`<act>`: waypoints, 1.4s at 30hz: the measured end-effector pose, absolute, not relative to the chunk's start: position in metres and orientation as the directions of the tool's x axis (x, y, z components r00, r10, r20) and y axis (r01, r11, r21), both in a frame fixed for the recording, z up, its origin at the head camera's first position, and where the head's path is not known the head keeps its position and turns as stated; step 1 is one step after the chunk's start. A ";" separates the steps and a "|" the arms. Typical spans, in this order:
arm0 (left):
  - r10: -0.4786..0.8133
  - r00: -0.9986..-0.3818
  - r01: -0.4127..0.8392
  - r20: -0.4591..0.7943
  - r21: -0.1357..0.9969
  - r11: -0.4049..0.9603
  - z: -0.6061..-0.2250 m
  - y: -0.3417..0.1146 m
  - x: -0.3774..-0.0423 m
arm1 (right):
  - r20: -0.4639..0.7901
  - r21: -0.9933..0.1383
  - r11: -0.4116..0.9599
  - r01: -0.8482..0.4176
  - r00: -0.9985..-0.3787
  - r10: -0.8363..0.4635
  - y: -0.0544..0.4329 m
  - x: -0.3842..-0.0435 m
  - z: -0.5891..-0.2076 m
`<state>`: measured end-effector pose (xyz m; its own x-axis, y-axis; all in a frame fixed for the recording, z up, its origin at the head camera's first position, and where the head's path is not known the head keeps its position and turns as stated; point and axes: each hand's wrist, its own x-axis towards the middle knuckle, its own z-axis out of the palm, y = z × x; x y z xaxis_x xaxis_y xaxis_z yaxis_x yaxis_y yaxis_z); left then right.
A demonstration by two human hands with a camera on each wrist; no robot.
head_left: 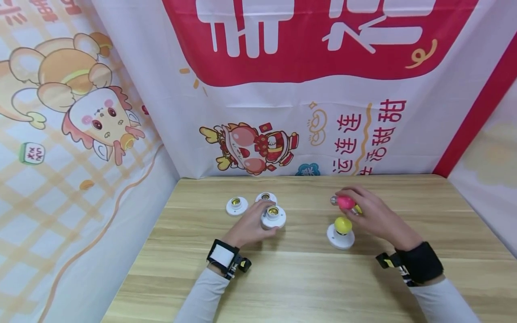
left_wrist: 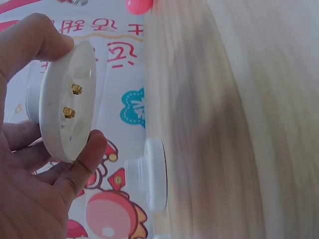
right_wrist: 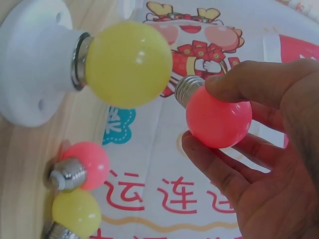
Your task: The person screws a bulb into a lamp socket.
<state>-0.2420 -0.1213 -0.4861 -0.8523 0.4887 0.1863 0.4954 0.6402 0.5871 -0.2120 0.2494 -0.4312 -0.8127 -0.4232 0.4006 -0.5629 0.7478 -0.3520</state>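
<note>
My left hand (head_left: pixel 251 227) grips a white round lamp socket (head_left: pixel 273 218) by its rim, lifted off the table. Its hollow underside, with two brass screws, faces the camera in the left wrist view. Between thumb and fingers, my right hand (head_left: pixel 373 215) pinches a pinkish-red light bulb (right_wrist: pixel 219 117), whose metal screw base points left in the head view. Just below that hand, a yellow bulb (head_left: pixel 343 225) stands upright in another white socket (head_left: pixel 340 238) on the table. Two bulbless sockets, one at the left (head_left: pixel 236 207) and one partly behind my left hand (head_left: pixel 265 197), sit farther back.
A loose red bulb (right_wrist: pixel 89 163) and a loose yellow bulb (right_wrist: pixel 77 213) lie on the wooden table (head_left: pixel 299 282) beyond my right hand, mostly hidden in the head view. Printed cloth (head_left: pixel 258 98) hangs along the table's back edge, and more cloth (head_left: pixel 81 188) covers the left side.
</note>
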 end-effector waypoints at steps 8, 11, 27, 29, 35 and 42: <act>0.549 -0.814 0.546 0.189 0.569 0.614 -0.486 -0.101 -0.241 | 0.362 -0.340 0.753 -0.563 -0.817 -0.448 0.240 -0.209 -0.425; 0.559 -0.806 0.557 0.195 0.570 0.603 -0.484 -0.094 -0.240 | 0.362 -0.326 0.751 -0.575 -0.809 -0.462 0.236 -0.208 -0.423; 0.621 -0.734 0.649 0.276 0.554 0.521 -0.482 -0.068 -0.238 | 0.434 -0.306 0.702 -0.643 -0.750 -0.499 0.219 -0.197 -0.414; 0.630 -0.726 0.655 0.276 0.558 0.510 -0.482 -0.066 -0.237 | 0.437 -0.310 0.695 -0.648 -0.747 -0.501 0.217 -0.195 -0.414; 0.658 -0.703 0.669 0.270 0.565 0.483 -0.481 -0.054 -0.235 | 0.476 -0.270 0.668 -0.694 -0.699 -0.533 0.212 -0.192 -0.411; 0.672 -0.691 0.675 0.266 0.570 0.469 -0.477 -0.043 -0.233 | 0.503 -0.231 0.639 -0.733 -0.653 -0.567 0.204 -0.192 -0.404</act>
